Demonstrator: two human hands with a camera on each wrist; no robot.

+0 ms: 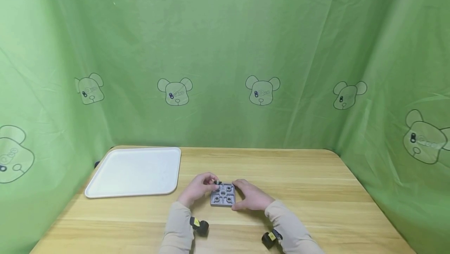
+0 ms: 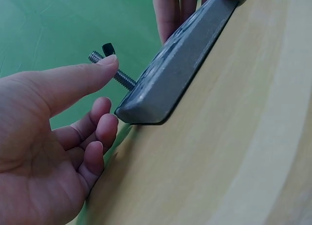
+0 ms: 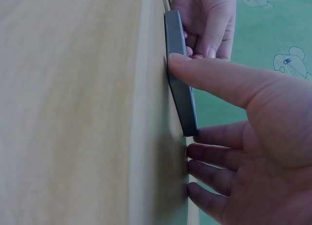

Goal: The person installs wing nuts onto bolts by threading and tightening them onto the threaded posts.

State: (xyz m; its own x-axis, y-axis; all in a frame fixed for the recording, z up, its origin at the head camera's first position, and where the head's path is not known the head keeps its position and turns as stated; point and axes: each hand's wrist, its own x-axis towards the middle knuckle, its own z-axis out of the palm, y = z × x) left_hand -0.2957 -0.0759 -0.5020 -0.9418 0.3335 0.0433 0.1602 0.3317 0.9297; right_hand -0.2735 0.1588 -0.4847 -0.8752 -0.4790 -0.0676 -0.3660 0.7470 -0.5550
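Observation:
A square grey metal plate (image 1: 223, 194) with raised ribs and round holes lies on the table between the hands. At its far left corner, a threaded bolt (image 2: 125, 80) stands up from the plate's face. My left hand (image 1: 199, 187) is at this bolt, its thumb against the shaft and its index finger largely hidden; it seems to pinch the bolt. Beside the thumb tip shows a small black piece (image 2: 108, 50), its kind unclear. My right hand (image 1: 254, 196) holds the plate's right side, thumb pressing the near edge (image 3: 181, 91) and index finger at the far corner.
A white rectangular tray (image 1: 135, 172) lies on the left of the wooden table (image 1: 295, 176). A green curtain (image 1: 225, 50) with bear drawings hangs round the back and sides. Each forearm wears a black wrist camera (image 1: 201, 227).

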